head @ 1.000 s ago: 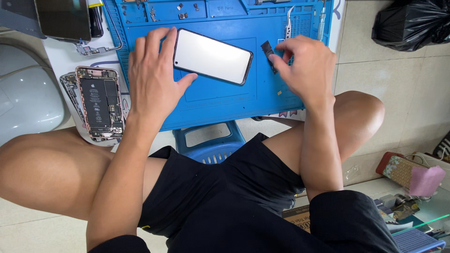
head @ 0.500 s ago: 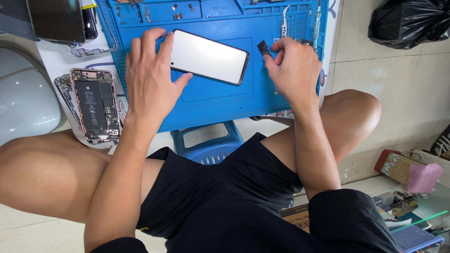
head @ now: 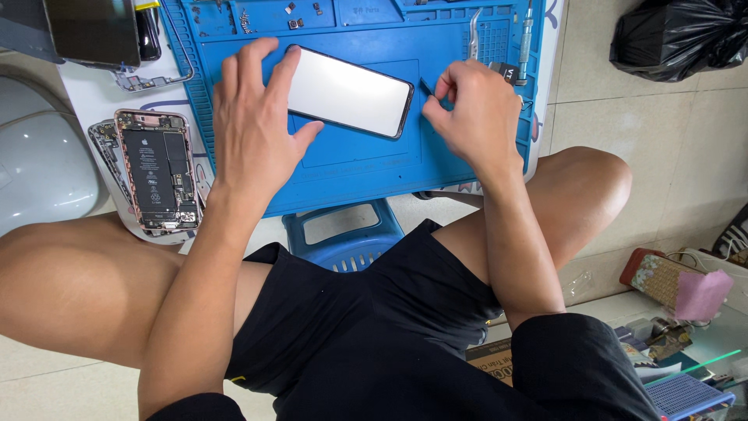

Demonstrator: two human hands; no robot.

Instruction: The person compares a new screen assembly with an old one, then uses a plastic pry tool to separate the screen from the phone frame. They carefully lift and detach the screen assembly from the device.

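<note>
From the head view, our left hand [head: 253, 117] lay flat and spread on the blue work mat [head: 351, 168], its fingertips and thumb steadying the left end of a phone [head: 349, 92] that lay on the mat with its pale screen up, slightly tilted across the mat's middle panel. Our right hand [head: 471, 109] was curled just beside the phone's right end, thumb and forefinger pinching a small dark pick [head: 428, 86] whose tip pointed toward the phone's corner; we could not tell whether the tip touched the edge or stood just off it.

As far as this view showed, the phone was in one piece, its screen seated flush with no gap along the visible edges, so we judged the work at that corner as barely begun. Tweezers [head: 473, 35] and a slim screwdriver [head: 527, 39] lay in the mat's upper right, untouched. Small loose parts [head: 300, 15] sat in the tray slots at the mat's top.

Off the mat, on the bench to the left, an opened pink-framed phone [head: 156, 171] lay with battery and boards exposed, well apart from both hands. A dark screen panel [head: 93, 31] rested at the upper left. A black bag [head: 678, 35] sat on the floor to the right
</note>
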